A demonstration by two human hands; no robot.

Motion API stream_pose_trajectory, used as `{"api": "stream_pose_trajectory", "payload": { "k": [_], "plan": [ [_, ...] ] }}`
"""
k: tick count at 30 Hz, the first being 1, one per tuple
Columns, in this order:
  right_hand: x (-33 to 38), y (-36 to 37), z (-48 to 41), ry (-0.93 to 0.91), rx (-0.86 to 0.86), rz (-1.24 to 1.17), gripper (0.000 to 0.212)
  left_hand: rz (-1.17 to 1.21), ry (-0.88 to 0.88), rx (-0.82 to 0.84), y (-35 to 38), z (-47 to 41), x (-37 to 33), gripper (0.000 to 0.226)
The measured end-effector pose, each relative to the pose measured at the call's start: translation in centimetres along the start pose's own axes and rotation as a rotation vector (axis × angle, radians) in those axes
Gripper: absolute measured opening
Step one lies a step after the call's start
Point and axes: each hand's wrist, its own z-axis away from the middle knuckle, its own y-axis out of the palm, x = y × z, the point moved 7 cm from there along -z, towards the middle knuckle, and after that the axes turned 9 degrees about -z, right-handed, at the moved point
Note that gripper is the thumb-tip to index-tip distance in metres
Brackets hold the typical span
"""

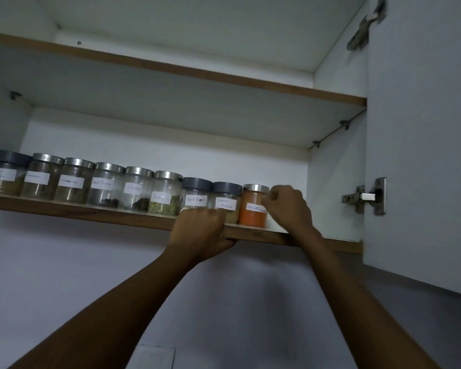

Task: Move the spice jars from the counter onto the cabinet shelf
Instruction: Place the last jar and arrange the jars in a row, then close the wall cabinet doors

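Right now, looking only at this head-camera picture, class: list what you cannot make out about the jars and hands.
Labels on the three leftmost jars: head view, too blurred to read.
Base of the grey-lidded Black Pepper jar: hidden by the left hand gripping the shelf.
Whether the right hand touches the red chilli jar: curled fingers and blur hide it.
The counter: below the frame edge.

Likely home kitchen, labelled spice jars (pixel 165 194), cabinet shelf (pixel 64 210)
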Motion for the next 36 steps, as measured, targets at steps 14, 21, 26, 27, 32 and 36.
{"api": "stream_pose_trajectory", "payload": {
  "k": [14,21,26,27,32,36],
  "plan": [
    [1.3,1.6,13.4,-0.177,0.166,0.457,0.084,0.059,0.032,0.117,-1.6,7.0,1.4,0.104],
    [5.8,-6.6,14.2,-0.132,0.196,0.556,0.039,0.047,-0.065,0.457,-2.8,10.2,4.1,0.09],
    [9.8,-15.4,17.0,-0.218,-0.078,0.476,0.021,0.316,-0.12,0.338,-7.5,9.5,1.5,0.054],
    [10.6,-17.1,17.4,-0.23,-0.124,0.472,0.019,0.38,-0.107,0.284,-8.9,8.9,0.5,0.044],
    [14.6,-25.0,19.8,-0.319,-0.306,0.523,0.019,0.613,-0.046,0.148,-16.6,4.9,-6.2,0.027],
    [16.8,-31.1,21.8,-0.401,-0.494,0.61,0.014,0.793,0.028,0.047,-23.3,2.8,-12.3,0.03]
  ]
}}
